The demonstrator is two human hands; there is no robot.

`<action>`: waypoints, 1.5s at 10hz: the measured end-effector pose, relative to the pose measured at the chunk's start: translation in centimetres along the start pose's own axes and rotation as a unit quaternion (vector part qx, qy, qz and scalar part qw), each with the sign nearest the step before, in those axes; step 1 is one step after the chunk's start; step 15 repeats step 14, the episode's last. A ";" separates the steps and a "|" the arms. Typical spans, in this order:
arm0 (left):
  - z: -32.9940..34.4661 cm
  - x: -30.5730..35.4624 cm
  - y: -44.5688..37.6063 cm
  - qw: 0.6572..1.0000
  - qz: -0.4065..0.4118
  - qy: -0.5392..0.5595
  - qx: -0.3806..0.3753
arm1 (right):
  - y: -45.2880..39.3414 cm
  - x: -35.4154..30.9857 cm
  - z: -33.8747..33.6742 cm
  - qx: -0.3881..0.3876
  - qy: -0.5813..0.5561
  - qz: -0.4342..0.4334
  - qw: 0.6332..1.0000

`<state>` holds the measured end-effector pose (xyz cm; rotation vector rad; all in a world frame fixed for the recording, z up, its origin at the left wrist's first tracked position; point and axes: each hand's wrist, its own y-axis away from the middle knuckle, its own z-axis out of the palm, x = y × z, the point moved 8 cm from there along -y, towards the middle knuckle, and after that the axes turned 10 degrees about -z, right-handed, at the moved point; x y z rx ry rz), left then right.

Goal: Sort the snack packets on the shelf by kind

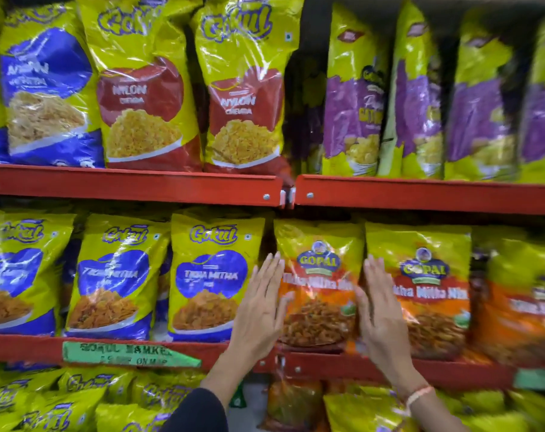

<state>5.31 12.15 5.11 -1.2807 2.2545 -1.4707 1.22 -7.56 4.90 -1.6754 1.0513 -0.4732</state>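
On the middle shelf (133, 346), an orange Gopal packet (319, 294) stands upright, just right of a blue Gokul packet (213, 275) and left of a second Gopal packet (433, 294). The person has a hand on each side of it. The left hand (258, 307) lies flat against its left edge, in the gap beside the Gokul packet. The right hand (380, 310) presses the right edge, partly overlapping the second Gopal packet.

The fingers (272, 269) of both hands are straight and together, pointing up. Neither hand is curled round anything; the palms bracket the packet more than grip it. Both wrists angle up from below, the left from a dark sleeve (196, 413), the right wearing a thread band (419, 395).

The packet looks light, puffed with air, its film glossy and likely slippery. Its contents would probably crush under a hard squeeze. I'd judge the side edges the sensible place to hold, with gentle, even pressure from both palms, or a pinch at the top seal.
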 end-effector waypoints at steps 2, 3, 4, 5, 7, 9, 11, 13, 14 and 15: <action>5.7 7.3 -5.8 0.948 -0.135 0.286 0.029 | -1.1 11.3 -9.7 0.200 -0.060 0.188 0.960; 9.4 9.1 -7.9 0.857 -0.257 0.444 0.039 | -2.0 15.2 -11.7 0.230 -0.101 0.245 0.936; 11.7 9.7 -9.3 0.810 -0.325 0.482 0.075 | -3.6 18.2 -12.1 0.238 -0.167 0.290 0.912; 12.7 9.4 -10.1 0.764 -0.363 0.519 0.124 | -4.4 20.8 -11.6 0.275 -0.285 0.336 0.854; 12.2 9.8 -10.4 0.770 -0.346 0.507 0.175 | -4.0 22.2 -11.8 0.322 -0.276 0.328 0.844; 12.4 16.4 -6.9 0.974 -0.075 0.164 0.138 | -2.2 14.9 -10.8 0.140 0.030 0.028 0.989; 18.1 16.5 -4.2 1.000 -0.004 -0.013 0.021 | 1.4 15.4 -6.1 -0.048 0.223 -0.081 0.970; 17.8 16.4 -4.0 0.998 -0.008 -0.064 -0.010 | 1.4 15.4 -6.1 -0.081 0.272 -0.063 0.957; 14.0 15.1 -3.0 0.996 -0.003 -0.090 0.019 | 0.6 11.7 -7.4 -0.043 0.261 -0.078 0.961; 14.0 15.1 -3.0 0.996 -0.003 -0.090 0.019 | 0.6 11.7 -7.4 -0.043 0.261 -0.078 0.961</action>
